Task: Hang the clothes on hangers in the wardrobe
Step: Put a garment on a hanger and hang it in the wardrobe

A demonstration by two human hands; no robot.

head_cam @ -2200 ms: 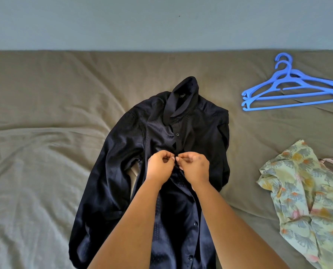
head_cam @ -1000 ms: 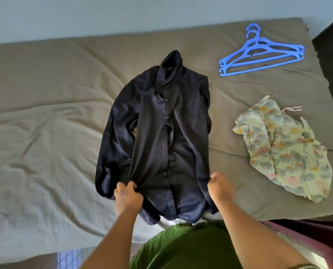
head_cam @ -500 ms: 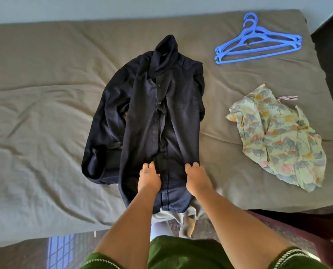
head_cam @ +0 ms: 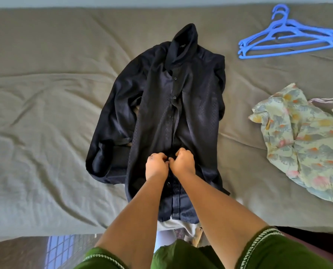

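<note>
Left hand [head_cam: 156, 165] and right hand [head_cam: 182, 161] sit knuckle to knuckle on the lower front of the dark shirt [head_cam: 161, 117]. Each grip is narrow, fingers curled in and pinching the cloth at the button strip. The fingertips turn away from the camera, so the exact button or hole they work is hidden.

The shirt lies face up on the bed [head_cam: 45, 113], collar pointing away, hem hanging over the near edge. Its left sleeve is folded beside the body; the right sleeve is tucked out of sight.

Well apart to the right lies a flowered garment [head_cam: 301, 140], cut off by the frame edge. Blue hangers [head_cam: 290, 38] lie stacked at the far right corner; their count is hard to tell.

Half a second ago both hands lay flat and apart on the hem area; now they have closed together higher up the front.
</note>
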